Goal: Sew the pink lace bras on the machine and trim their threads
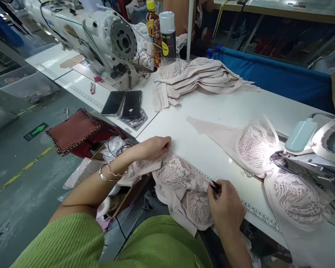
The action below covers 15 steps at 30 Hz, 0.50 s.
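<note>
A pale pink lace bra (pixel 174 174) hangs over the table's front edge towards my lap. My left hand (pixel 155 148) is closed, its fingers pinching the bra's band at the left end. By the bra's right cup, my right hand (pixel 226 203) grips a small black tool (pixel 216 187); its tip is too small to make out and most of it is hidden in the fingers. On the right, another lace bra (pixel 254 147) lies under the lit head of a sewing machine (pixel 321 137), one cup on each side of the needle area.
A stack of beige bra pieces (pixel 201 76) lies at the back of the white table (pixel 178 123). A second sewing machine (pixel 100 37), a spray can (pixel 168 35) and a bottle (pixel 153 31) stand behind. A black wallet-like case (pixel 123 104) rests left; a ruler strip (pixel 262 216) runs along the front edge.
</note>
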### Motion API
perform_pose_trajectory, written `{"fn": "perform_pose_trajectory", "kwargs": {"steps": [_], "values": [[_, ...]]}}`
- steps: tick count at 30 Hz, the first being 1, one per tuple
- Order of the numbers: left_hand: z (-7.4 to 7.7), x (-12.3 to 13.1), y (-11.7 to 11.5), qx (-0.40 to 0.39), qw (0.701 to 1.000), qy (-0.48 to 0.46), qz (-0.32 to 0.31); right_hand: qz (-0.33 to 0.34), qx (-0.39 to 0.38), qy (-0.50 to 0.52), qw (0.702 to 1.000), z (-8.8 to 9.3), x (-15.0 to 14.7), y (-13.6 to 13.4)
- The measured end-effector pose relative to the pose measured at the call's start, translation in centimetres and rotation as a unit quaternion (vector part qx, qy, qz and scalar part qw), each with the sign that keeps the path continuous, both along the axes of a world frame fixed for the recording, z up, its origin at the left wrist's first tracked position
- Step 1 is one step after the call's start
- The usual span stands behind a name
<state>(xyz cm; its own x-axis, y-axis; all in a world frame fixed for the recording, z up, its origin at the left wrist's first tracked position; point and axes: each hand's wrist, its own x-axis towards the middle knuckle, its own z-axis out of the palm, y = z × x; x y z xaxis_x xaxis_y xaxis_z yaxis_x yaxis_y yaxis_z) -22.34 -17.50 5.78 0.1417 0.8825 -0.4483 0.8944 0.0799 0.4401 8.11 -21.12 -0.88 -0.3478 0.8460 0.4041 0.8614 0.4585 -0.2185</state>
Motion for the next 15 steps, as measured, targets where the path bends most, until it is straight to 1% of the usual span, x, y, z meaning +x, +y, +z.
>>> {"fn": "perform_pose_trajectory", "kwargs": {"steps": [1, 3, 5, 6, 8, 10, 15], "values": [[-0.1, 0.0, 0.0, 0.002, 1.000, 0.006, 0.002, 0.017, 0.013, 0.011, 1.000, -0.1, 0.2, 0.0], [-0.3, 0.0, 0.0, 0.004, 1.000, 0.015, 0.002, 0.070, 0.048, 0.018, 0.996, -0.3, 0.8, -0.2], [-0.9, -0.3, 0.0, 0.014, 1.000, 0.016, 0.001, 0.116, 0.089, 0.000, 0.989, -0.4, 1.6, -0.4], [-1.2, -0.4, 0.1, 0.021, 1.000, 0.014, 0.001, 0.127, 0.106, -0.012, 0.986, -0.5, 1.9, -0.5], [-1.7, -0.7, 0.3, 0.029, 1.000, 0.007, 0.000, 0.132, 0.119, -0.030, 0.984, -0.6, 2.5, -0.8], [-2.1, -0.9, 0.4, 0.032, 0.999, 0.006, 0.000, 0.129, 0.113, -0.038, 0.985, -0.7, 2.9, -1.1], [-2.1, -1.0, 0.5, 0.048, 0.999, -0.003, -0.015, 0.117, 0.085, -0.046, 0.988, -0.6, 2.8, -1.5]]}}
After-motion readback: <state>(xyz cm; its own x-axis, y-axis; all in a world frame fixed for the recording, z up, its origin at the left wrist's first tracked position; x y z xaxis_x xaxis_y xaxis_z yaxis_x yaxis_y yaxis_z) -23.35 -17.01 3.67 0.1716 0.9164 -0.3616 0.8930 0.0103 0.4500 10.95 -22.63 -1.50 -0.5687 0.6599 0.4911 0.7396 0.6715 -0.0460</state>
